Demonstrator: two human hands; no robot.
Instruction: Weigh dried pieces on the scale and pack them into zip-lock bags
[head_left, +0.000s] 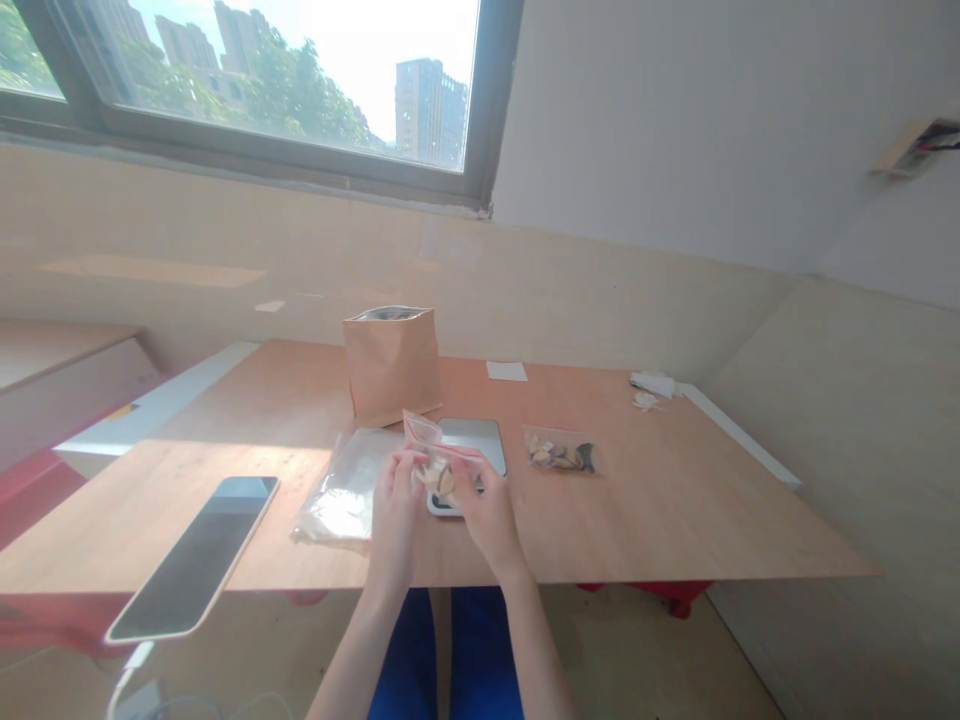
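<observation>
Holding clear, red-zippered plastic pouch [424, 429] containing pale pieces [444, 481] in both hands [397, 487], near flat transparent packet [562, 438] of tan-and-dark pieces [553, 457].

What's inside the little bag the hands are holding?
Through the clear little bag, pale pieces show, with some dark edging. The left hand and right hand cover part, so I can't count them.

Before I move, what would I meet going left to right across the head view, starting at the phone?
Phone → flat clear plastic → silver-topped scale → filled clear pouch → white scraps.
</observation>
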